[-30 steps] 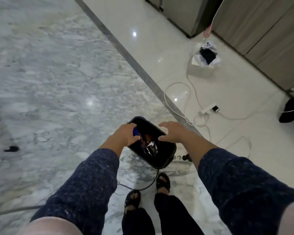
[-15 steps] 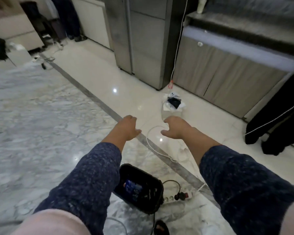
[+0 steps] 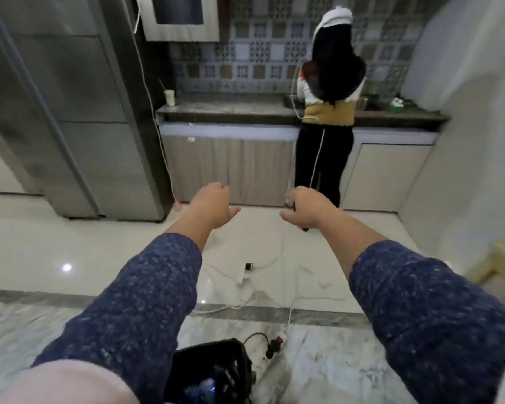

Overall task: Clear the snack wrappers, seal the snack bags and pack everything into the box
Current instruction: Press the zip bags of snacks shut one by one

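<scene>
While both arms are reaching out over the floor, the left hand point(image 3: 212, 204) and right hand point(image 3: 305, 208) are hanging empty, fingers loosely curled, thumbs pointing toward each other. Near, low between the sleeves, the black box point(image 3: 213, 371) is sitting on the marble floor point(image 3: 333, 371), holding blurry blue snack bags point(image 3: 203, 386). Far right, a person point(image 3: 328, 112) is standing at the counter point(image 3: 231, 110).

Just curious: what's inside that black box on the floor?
The black plastic box holds something blue and shiny, probably snack bags; blur and the left sleeve hide the rest.
</scene>
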